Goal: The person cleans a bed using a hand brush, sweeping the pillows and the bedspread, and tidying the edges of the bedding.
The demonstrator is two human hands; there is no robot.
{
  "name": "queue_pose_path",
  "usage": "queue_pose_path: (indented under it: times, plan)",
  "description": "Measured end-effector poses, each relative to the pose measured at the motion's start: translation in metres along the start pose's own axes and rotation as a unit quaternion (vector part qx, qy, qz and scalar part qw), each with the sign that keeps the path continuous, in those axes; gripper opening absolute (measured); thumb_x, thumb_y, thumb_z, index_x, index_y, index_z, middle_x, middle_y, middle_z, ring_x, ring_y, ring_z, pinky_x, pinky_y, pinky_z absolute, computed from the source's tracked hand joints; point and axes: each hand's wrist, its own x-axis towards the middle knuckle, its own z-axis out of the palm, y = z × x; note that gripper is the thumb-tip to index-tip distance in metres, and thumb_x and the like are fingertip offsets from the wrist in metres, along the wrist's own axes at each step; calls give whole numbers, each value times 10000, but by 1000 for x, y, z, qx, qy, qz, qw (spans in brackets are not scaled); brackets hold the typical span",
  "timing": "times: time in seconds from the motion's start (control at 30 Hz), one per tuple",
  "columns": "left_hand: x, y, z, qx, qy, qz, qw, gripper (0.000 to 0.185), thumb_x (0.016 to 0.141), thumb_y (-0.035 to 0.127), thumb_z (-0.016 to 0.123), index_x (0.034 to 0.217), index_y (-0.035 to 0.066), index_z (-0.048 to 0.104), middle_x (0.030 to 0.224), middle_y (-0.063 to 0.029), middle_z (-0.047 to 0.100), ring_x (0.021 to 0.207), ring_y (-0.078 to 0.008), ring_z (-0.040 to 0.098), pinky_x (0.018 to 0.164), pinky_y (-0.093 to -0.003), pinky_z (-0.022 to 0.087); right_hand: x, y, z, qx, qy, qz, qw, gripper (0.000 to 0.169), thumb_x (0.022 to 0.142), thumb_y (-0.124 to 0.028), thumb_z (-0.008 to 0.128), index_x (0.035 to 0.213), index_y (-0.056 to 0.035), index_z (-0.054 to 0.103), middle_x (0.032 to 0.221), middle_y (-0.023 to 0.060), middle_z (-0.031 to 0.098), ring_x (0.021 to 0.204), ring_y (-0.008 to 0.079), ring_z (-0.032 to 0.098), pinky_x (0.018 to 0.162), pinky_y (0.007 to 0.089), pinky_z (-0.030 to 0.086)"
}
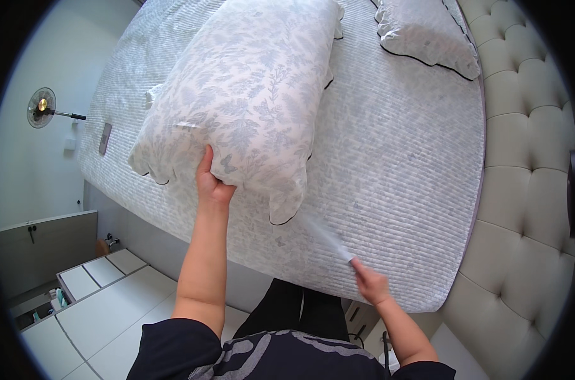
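A large pillow (249,90) in a pale leaf-print case with ruffled, dark-edged trim lies over the quilted bedspread (392,166). My left hand (214,180) grips its near edge, thumb on top and fingers hidden beneath. That near end looks slightly raised. To the right, my right hand (373,282) is closed around the end of a pale, slender tool (332,242). Motion blur hides the tool's exact kind. Its far end points toward the pillow's near right corner, over the bedspread; whether it touches the cloth I cannot tell.
A second pillow (425,35) lies near the tufted headboard (520,142) on the right. Toward the bed's left edge rests a flat grey object (105,138). Beyond stands a fan (42,107). White-topped furniture (111,308) is at lower left.
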Motion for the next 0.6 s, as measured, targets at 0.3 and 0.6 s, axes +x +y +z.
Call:
queue_pose_path:
  times: [0.3,0.6]
  plan:
    - [1,-8,11,-14,-135,12,991,380,853,243,495,1173,40,472,1177,-82,511,1077,-254,472,937,-404,361,1,-39,66,66,-165,105,979,557,792,-183,496,1300,-313,310,775,156,601,670,357,577,618,445,459]
    - [-39,-14,70,-36,-329,-19,944,444,833,206,433,1216,-17,413,1251,-125,446,1149,-279,418,990,-421,305,-97,-11,17,115,-51,93,988,421,763,-227,539,1172,-199,446,721,157,590,628,332,584,552,418,465]
